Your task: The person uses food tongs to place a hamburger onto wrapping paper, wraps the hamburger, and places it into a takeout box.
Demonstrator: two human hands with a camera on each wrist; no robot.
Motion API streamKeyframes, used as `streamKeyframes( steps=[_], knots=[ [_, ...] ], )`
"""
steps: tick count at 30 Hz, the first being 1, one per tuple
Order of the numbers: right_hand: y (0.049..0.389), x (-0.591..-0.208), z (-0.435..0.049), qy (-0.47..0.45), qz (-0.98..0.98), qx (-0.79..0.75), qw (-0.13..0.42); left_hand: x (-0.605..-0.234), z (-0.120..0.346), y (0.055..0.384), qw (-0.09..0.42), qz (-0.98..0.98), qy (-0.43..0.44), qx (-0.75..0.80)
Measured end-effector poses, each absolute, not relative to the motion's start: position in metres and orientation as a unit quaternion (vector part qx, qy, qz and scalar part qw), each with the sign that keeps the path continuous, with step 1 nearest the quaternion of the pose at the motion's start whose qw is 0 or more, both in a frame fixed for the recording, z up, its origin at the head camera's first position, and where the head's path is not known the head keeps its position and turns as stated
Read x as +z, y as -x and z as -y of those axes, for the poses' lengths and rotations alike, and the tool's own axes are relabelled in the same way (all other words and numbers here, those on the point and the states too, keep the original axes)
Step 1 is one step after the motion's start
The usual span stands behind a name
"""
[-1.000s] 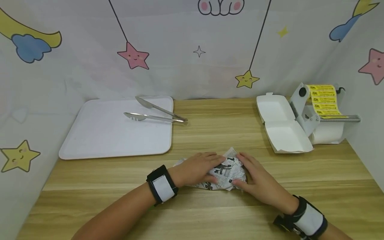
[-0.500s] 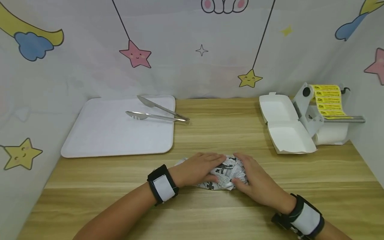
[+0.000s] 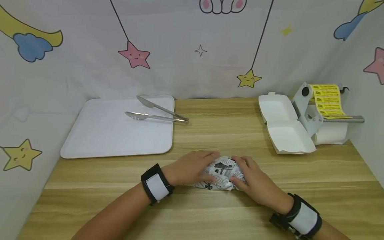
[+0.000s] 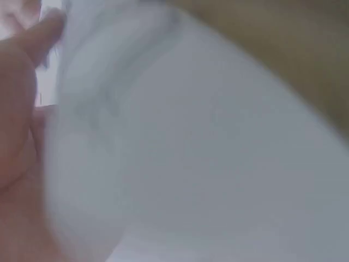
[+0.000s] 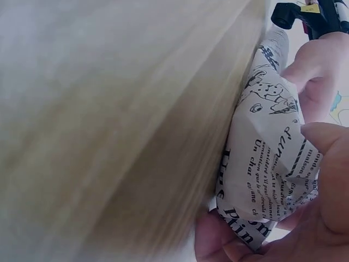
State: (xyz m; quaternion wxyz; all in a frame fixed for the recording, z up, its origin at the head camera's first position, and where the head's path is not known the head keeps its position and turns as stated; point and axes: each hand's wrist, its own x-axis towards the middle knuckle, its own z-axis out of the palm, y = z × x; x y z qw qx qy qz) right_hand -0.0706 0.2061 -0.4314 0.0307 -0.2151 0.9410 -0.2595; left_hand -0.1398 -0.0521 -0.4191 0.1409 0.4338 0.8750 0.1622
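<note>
The newsprint parcel (image 3: 223,171) has been changed at its far edge: the paper peak that was raised there a second ago has been folded down, so the wrapping is judged nearer to closed. It is laid on the desk (image 3: 210,213), between the right hand (image 3: 259,181), by which its right end is gripped, and the left hand (image 3: 190,168), by which its left part is seemingly grasped, the left wrist view being blurred. It is rounded, creased and printed with black text and drawings
</note>
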Motion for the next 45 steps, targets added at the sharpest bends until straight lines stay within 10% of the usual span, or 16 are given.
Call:
streamKeyframes(
  steps=[16,29,45],
  knots=[
    [0.069,-0.43,-0.206,0.206,-0.946,-0.248,0.026,-0.425,0.131,0.146,0.155,-0.91,-0.286,0.258],
    [0.067,-0.433,-0.208,0.203,-0.946,-0.25,0.028,-0.409,0.132,0.143,0.378,-0.701,-0.203,0.569],
    [0.067,-0.432,-0.205,0.212,-0.947,-0.242,0.018,-0.397,0.049,0.134,0.249,-0.733,-0.312,0.551]
  ],
)
